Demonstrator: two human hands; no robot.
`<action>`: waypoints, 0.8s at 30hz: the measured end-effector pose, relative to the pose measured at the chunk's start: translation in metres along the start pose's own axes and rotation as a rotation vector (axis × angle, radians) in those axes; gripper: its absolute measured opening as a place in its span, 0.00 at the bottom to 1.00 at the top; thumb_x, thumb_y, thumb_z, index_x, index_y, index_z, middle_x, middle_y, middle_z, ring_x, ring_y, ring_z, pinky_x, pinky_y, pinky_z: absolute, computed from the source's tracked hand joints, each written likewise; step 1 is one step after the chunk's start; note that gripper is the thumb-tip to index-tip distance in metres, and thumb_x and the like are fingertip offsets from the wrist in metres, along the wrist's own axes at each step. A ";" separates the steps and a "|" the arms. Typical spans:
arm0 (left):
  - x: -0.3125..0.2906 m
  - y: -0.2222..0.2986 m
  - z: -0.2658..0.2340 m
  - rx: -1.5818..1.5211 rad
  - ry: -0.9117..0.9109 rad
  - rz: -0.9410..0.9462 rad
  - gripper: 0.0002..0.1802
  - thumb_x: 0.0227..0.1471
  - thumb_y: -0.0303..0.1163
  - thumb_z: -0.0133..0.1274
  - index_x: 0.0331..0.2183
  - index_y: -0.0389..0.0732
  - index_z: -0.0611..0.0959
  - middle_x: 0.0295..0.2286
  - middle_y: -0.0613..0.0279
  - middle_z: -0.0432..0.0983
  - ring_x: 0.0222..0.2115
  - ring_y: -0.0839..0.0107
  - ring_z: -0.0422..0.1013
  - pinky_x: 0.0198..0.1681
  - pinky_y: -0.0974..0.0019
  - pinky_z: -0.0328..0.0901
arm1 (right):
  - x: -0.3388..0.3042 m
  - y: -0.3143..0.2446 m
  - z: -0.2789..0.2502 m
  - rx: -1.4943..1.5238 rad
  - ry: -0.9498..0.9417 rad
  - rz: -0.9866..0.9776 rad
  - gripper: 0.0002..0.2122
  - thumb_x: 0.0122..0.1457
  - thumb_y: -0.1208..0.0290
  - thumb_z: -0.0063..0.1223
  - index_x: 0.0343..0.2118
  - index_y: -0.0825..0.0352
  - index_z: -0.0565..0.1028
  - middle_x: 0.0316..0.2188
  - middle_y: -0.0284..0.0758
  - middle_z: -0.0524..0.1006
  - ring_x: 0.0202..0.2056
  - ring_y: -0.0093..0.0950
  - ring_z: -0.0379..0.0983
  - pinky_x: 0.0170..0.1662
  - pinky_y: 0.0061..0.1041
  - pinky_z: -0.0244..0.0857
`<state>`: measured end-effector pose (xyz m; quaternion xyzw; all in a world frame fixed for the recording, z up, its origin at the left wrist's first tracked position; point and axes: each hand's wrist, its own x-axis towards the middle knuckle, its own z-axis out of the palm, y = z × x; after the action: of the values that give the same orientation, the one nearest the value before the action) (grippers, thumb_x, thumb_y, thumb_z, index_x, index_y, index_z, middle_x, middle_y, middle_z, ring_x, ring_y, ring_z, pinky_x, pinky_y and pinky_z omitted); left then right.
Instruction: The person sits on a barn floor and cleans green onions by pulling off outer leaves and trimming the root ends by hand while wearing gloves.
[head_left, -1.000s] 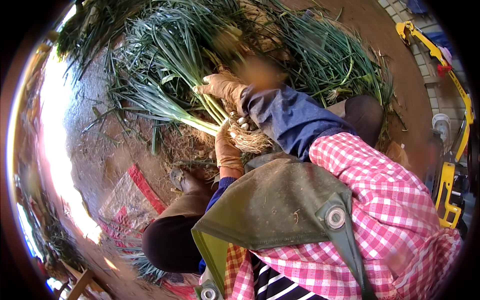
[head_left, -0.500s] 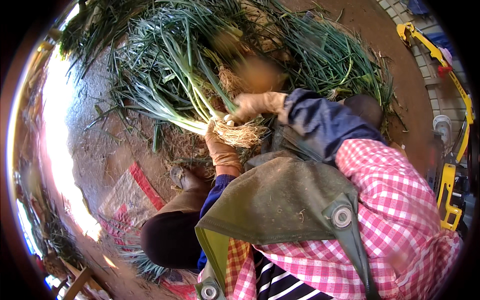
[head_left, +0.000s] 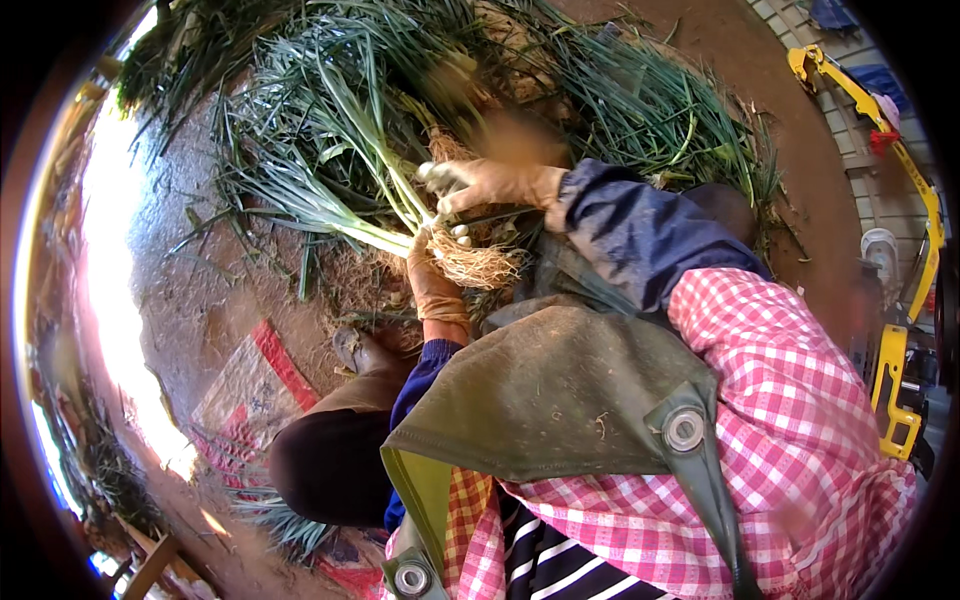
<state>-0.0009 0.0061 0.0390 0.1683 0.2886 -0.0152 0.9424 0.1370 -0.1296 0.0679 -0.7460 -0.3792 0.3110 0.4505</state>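
My left hand (head_left: 434, 284), in a tan glove, is closed around a bunch of green onions (head_left: 382, 234) near the base. The bunch's pale stringy roots (head_left: 478, 264) hang out to the right of that hand, with small white bulbs showing above them. Its green leaves fan up and left onto the pile. Just above the roots, my right hand (head_left: 500, 184), also gloved and with dirty fingertips, has its fingers stretched and apart beside the white stalks. Nothing shows in its grip.
Heaps of green onions (head_left: 650, 105) lie ahead on the wet brown floor (head_left: 190, 300). A red-edged woven sack (head_left: 255, 385) is flat at left, near my boot (head_left: 362, 352). Green waterproof cloth (head_left: 560, 400) covers my lap. A yellow metal arm (head_left: 905, 165) stands at right.
My right hand has lifted slightly up and left, and its closed fingers have spread apart. My left hand keeps its hold on the bunch, nearly in place.
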 end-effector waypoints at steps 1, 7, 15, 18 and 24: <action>0.002 0.002 -0.008 -0.017 0.017 0.008 0.16 0.54 0.36 0.47 0.39 0.34 0.74 0.31 0.54 0.75 0.24 0.62 0.73 0.27 0.63 0.72 | 0.009 -0.012 0.015 0.222 -0.087 0.226 0.32 0.52 0.61 0.55 0.55 0.72 0.57 0.45 0.43 0.69 0.36 0.33 0.71 0.38 0.30 0.69; 0.004 0.002 -0.005 0.022 0.092 -0.033 0.12 0.52 0.33 0.48 0.36 0.36 0.74 0.25 0.58 0.72 0.19 0.64 0.71 0.22 0.64 0.71 | 0.007 -0.045 0.026 -0.045 -0.219 0.438 0.07 0.51 0.68 0.52 0.29 0.65 0.75 0.20 0.32 0.75 0.24 0.25 0.71 0.30 0.28 0.64; 0.008 0.002 -0.019 0.117 0.127 0.019 0.11 0.51 0.35 0.51 0.32 0.38 0.74 0.21 0.63 0.70 0.19 0.68 0.69 0.20 0.66 0.68 | -0.064 -0.036 0.061 -0.432 -1.010 0.176 0.06 0.48 0.71 0.54 0.30 0.60 0.77 0.25 0.30 0.76 0.26 0.26 0.67 0.30 0.30 0.65; 0.006 -0.001 -0.008 0.125 0.132 0.036 0.14 0.53 0.40 0.50 0.33 0.39 0.75 0.23 0.63 0.71 0.19 0.68 0.69 0.23 0.65 0.69 | -0.096 -0.001 0.038 -0.948 -1.189 0.162 0.10 0.50 0.61 0.53 0.33 0.57 0.77 0.26 0.33 0.77 0.27 0.25 0.73 0.31 0.31 0.67; 0.004 0.004 -0.011 0.139 0.095 0.013 0.17 0.54 0.44 0.49 0.34 0.38 0.76 0.24 0.62 0.71 0.21 0.68 0.69 0.25 0.65 0.69 | -0.005 -0.028 0.017 -0.044 0.001 0.525 0.28 0.51 0.46 0.51 0.43 0.71 0.72 0.37 0.45 0.76 0.38 0.35 0.73 0.39 0.33 0.66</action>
<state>-0.0026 0.0136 0.0296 0.2357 0.3301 -0.0211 0.9138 0.1125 -0.1179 0.0872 -0.8287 -0.1791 0.4083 0.3383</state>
